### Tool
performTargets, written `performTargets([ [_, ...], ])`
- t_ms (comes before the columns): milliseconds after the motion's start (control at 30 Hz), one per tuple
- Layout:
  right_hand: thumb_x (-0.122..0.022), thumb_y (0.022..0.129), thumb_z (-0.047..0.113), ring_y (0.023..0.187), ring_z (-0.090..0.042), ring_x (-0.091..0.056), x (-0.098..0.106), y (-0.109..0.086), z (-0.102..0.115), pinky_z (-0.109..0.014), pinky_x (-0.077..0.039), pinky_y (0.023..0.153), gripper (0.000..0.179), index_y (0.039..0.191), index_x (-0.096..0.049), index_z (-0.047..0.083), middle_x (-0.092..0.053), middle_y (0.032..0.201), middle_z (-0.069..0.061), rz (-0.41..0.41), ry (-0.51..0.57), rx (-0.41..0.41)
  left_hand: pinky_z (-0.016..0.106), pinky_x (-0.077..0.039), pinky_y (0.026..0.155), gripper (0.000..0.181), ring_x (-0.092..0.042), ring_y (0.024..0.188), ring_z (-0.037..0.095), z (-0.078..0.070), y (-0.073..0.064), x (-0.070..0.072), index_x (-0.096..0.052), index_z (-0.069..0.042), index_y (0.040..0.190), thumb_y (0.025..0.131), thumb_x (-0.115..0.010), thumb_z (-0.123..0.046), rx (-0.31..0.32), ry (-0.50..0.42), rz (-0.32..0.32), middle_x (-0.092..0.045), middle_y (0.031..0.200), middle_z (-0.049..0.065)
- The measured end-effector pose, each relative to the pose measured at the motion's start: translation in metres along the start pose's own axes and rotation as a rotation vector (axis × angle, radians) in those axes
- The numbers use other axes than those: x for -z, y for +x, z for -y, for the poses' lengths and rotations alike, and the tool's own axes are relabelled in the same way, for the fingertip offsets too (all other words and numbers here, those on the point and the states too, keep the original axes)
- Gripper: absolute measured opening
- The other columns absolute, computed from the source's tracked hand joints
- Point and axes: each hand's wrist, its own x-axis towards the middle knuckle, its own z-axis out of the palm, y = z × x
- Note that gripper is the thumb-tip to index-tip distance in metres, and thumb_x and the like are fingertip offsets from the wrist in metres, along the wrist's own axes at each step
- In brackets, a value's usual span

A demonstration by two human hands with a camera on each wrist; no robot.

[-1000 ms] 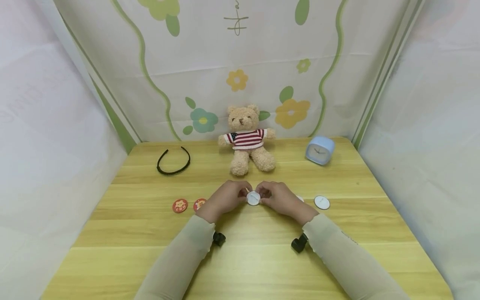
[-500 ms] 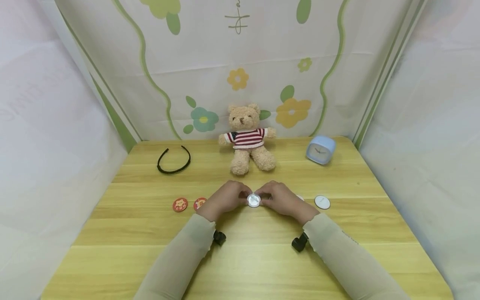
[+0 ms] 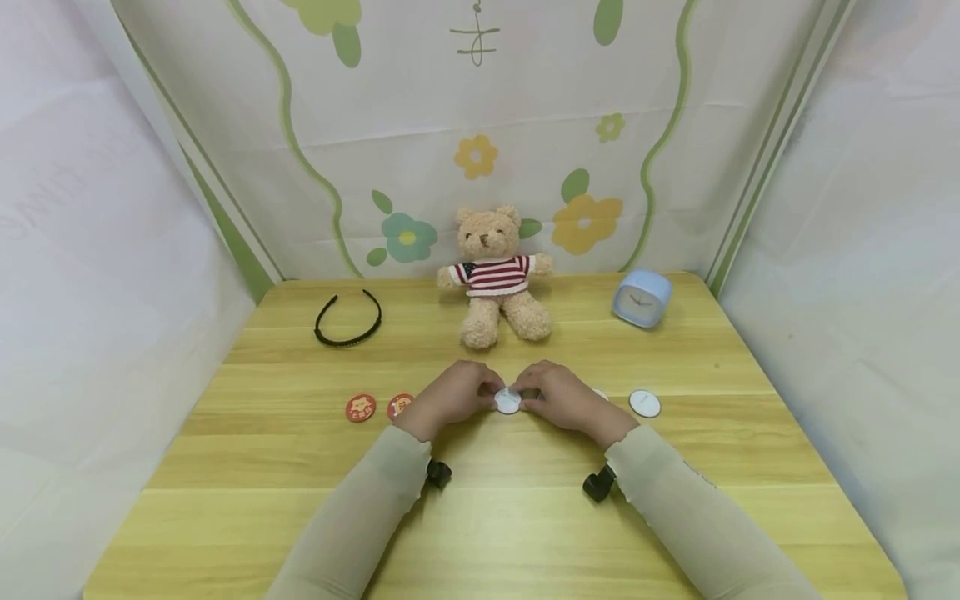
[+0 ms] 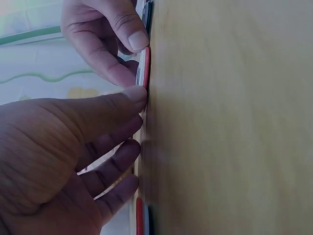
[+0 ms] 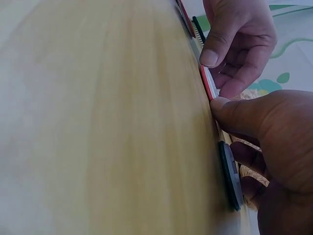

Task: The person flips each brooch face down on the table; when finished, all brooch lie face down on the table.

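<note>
A small round badge (image 3: 507,401) lies at the middle of the table, its whitish back facing up. From the left side, my left hand (image 3: 453,393) pinches its edge between thumb and fingers. My right hand (image 3: 558,396) pinches the opposite edge. The left wrist view shows the badge (image 4: 143,68) edge-on, with a red rim against the wood and both thumbs at its ends. In the right wrist view a dark-rimmed disc (image 5: 231,176) lies under the loose fingers of my right hand (image 5: 283,142).
Two red printed badges (image 3: 361,408) lie left of the hands, one partly behind the left wrist. A white round badge (image 3: 645,404) lies at right; another is mostly hidden by the right hand. Behind are a black headband (image 3: 347,342), a teddy bear (image 3: 491,279) and a blue clock (image 3: 642,298).
The badge's upturned face looked shiny silver half a second ago and now looks plain white. It sits slightly lower in view than one second ago. Both hands keep nearly the same place.
</note>
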Motion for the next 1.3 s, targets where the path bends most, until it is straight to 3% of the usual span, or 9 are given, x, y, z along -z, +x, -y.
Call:
performTargets([
  [233, -0.079, 0.102, 0.018, 0.127, -0.026, -0.066, 0.001, 0.000, 0.002, -0.049, -0.054, 0.111, 0.029, 0.130, -0.080, 0.012, -0.076, 0.131, -0.003, 0.004, -0.010, -0.005, 0.046, -0.050, 0.120, 0.041, -0.066, 0.136, 0.024, 0.015, -0.022, 0.019, -0.075, -0.012, 0.139, 0.099, -0.083, -0.019, 0.063, -0.041, 0.006, -0.075, 0.139, 0.002],
  [400, -0.079, 0.102, 0.019, 0.128, -0.026, -0.066, 0.003, 0.001, -0.001, -0.049, -0.053, 0.113, 0.029, 0.130, -0.080, 0.012, -0.076, 0.131, -0.003, -0.003, -0.012, -0.005, 0.048, -0.049, 0.120, 0.047, -0.063, 0.139, 0.025, 0.026, -0.045, 0.037, -0.071, -0.012, 0.144, 0.098, -0.084, -0.017, 0.104, -0.051, 0.026, -0.072, 0.144, 0.003],
  [600, -0.079, 0.102, 0.019, 0.128, -0.028, -0.066, 0.004, 0.001, 0.000, -0.051, -0.053, 0.113, 0.028, 0.129, -0.080, 0.011, -0.076, 0.131, -0.004, -0.002, -0.006, 0.009, 0.051, -0.046, 0.122, 0.050, -0.059, 0.142, 0.030, 0.040, -0.063, 0.044, -0.072, -0.015, 0.143, 0.095, -0.087, -0.017, 0.149, -0.025, 0.046, -0.069, 0.146, 0.004],
  [933, -0.079, 0.102, 0.020, 0.127, -0.027, -0.066, 0.001, 0.000, 0.002, -0.050, -0.054, 0.111, 0.029, 0.130, -0.080, 0.011, -0.076, 0.132, -0.004, -0.005, 0.009, 0.004, 0.045, -0.054, 0.110, 0.039, -0.065, 0.121, 0.019, 0.052, -0.067, 0.042, -0.078, -0.019, 0.134, 0.096, -0.086, -0.019, 0.130, -0.012, 0.045, -0.073, 0.130, -0.003],
  [1167, -0.079, 0.102, 0.019, 0.129, -0.028, -0.066, 0.001, 0.000, 0.002, -0.050, -0.053, 0.113, 0.029, 0.130, -0.080, 0.011, -0.076, 0.132, -0.004, 0.000, 0.015, -0.004, 0.038, -0.055, 0.094, 0.036, -0.061, 0.098, 0.014, 0.047, -0.064, 0.040, -0.079, -0.015, 0.133, 0.098, -0.084, -0.022, 0.051, 0.043, 0.019, -0.073, 0.109, -0.004],
  [1300, -0.078, 0.103, 0.018, 0.129, -0.028, -0.066, 0.001, 0.000, 0.002, -0.051, -0.053, 0.113, 0.028, 0.130, -0.080, 0.011, -0.076, 0.132, -0.004, -0.008, 0.025, -0.009, 0.035, -0.052, 0.088, 0.038, -0.057, 0.090, 0.012, 0.042, -0.060, 0.037, -0.079, -0.015, 0.135, 0.099, -0.083, -0.026, 0.050, 0.071, 0.013, -0.070, 0.100, -0.005],
])
